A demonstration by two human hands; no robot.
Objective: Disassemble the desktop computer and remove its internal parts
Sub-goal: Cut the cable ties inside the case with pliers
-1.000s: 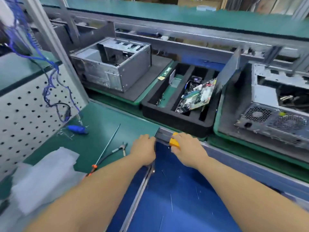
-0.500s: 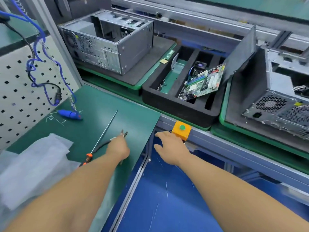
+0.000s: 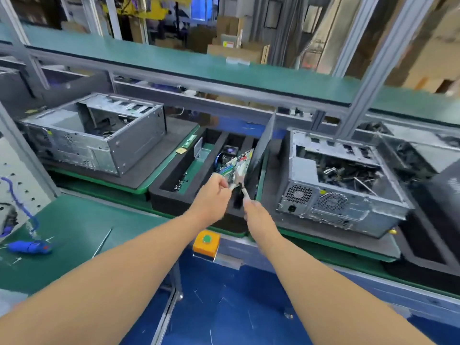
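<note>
Both arms reach forward over the bench (image 3: 74, 220) edge and the orange button box (image 3: 206, 242), above the near wall of the black foam tray (image 3: 174, 192). Open case (image 3: 99, 135) sits left of the tray, second case (image 3: 343, 185) right, each just beside it. Left hand (image 3: 211, 197) and right hand (image 3: 256, 212) have fingers curled, each pinching one pale handle of a small tool (image 3: 240, 186). Tool tip blurred against the circuit board (image 3: 236, 163) standing tilted in the tray's right slot.

two computer cases (image 3: 99, 135) (image 3: 341, 183) — one foam tray (image 3: 174, 195) — one motherboard (image 3: 236, 163)
</note>
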